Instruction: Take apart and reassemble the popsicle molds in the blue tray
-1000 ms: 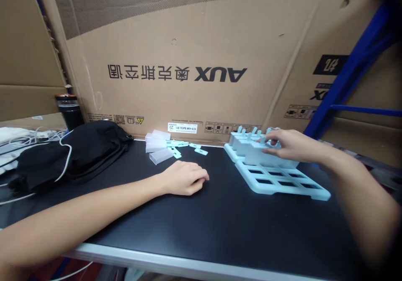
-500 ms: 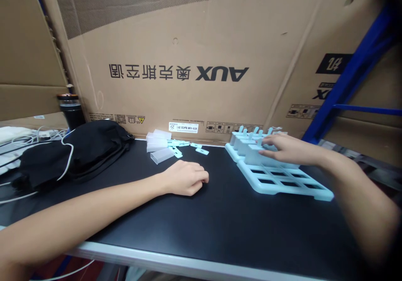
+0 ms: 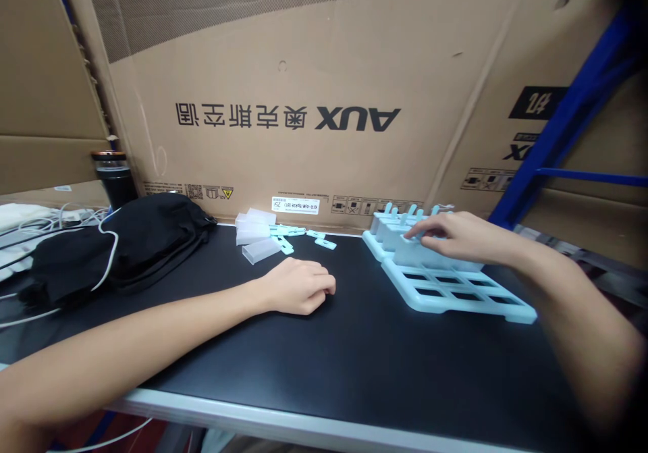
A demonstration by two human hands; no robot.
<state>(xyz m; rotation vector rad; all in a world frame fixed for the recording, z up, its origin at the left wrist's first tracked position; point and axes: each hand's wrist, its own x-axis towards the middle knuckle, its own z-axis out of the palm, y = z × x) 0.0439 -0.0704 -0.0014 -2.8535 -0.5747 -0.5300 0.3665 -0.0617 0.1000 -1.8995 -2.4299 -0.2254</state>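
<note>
My left hand point(image 3: 298, 287) rests on the black table with its fingers curled closed and nothing visible in it. On the right stands a light blue rack point(image 3: 430, 302) with open rectangular slots at the front. Several translucent molds point(image 3: 409, 253) with blue sticks on top fill its rear rows. My right hand point(image 3: 440, 235) is over these molds, its fingers touching the top of one in the nearest filled row. Whether the fingers grip a stick is hidden. Clear empty molds point(image 3: 260, 250) and flat blue stick pieces point(image 3: 325, 244) lie beyond my left hand.
A black bag point(image 3: 156, 237) lies at the left, with white cables and a dark bottle point(image 3: 117, 181) behind it. A large cardboard sheet point(image 3: 304, 48) stands along the back edge. A blue metal frame point(image 3: 561, 129) rises at the right.
My right hand has shifted slightly left, and its fingers have come down onto the top of the mold, covering the stick there. My left hand has hardly moved.
</note>
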